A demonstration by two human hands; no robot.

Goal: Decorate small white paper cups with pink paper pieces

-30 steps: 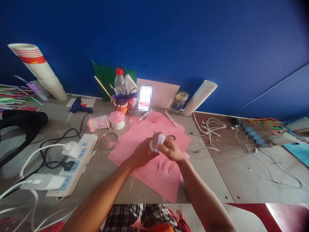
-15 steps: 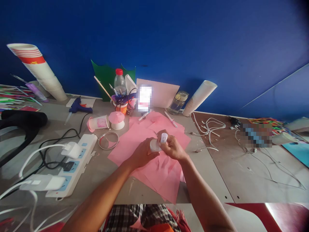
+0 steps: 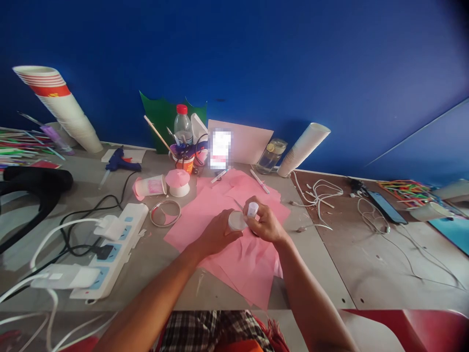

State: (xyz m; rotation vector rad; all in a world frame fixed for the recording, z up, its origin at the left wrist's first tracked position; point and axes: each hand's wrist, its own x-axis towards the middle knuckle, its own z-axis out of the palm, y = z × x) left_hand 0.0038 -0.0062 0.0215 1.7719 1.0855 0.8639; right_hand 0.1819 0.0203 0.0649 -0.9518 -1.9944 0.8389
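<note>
My left hand [image 3: 218,234] grips a small white cup [image 3: 236,221], its round end facing my right hand. My right hand [image 3: 265,224] is shut on a small white plastic bottle [image 3: 252,209], with only its upper end showing above the fingers. Bottle and cup sit close together, and I cannot tell whether they touch. Both hands are held just above overlapping pink paper sheets [image 3: 205,220].
Left of the paper lie a tipped pink-and-white cup [image 3: 150,186], a pink mushroom-shaped piece [image 3: 178,182], a metal ring [image 3: 165,213] and a white power strip [image 3: 120,239] with plugged-in cables. A blue glue gun [image 3: 120,164] and upright clutter stand behind.
My right hand has shifted slightly right, and the bottle now stands more upright and a little apart from the cup. My left hand has barely moved.
</note>
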